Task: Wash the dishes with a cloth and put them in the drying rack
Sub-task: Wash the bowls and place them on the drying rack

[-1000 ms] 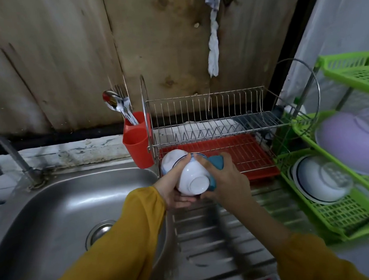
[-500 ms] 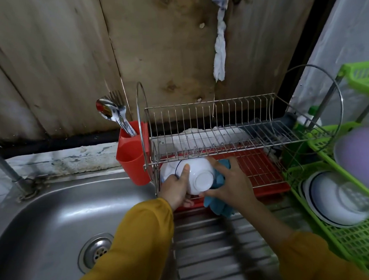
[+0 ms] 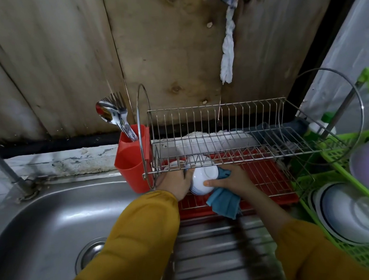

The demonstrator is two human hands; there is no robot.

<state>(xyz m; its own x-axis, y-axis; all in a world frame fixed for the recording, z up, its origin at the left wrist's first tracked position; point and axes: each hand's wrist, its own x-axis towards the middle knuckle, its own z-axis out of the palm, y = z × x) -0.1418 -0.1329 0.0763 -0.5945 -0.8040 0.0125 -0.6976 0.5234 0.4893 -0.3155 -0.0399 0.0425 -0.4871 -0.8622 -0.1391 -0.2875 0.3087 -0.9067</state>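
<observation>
At centre frame, under the drying rack's [image 3: 221,125] upper tier, I've carried the white bowl [image 3: 203,179] in over the red tray [image 3: 266,178], upside down. My left hand [image 3: 173,182] grips its side. My right hand [image 3: 235,180] clutches the blue cloth [image 3: 224,204], thumb on the bowl. Only letting go seems left.
</observation>
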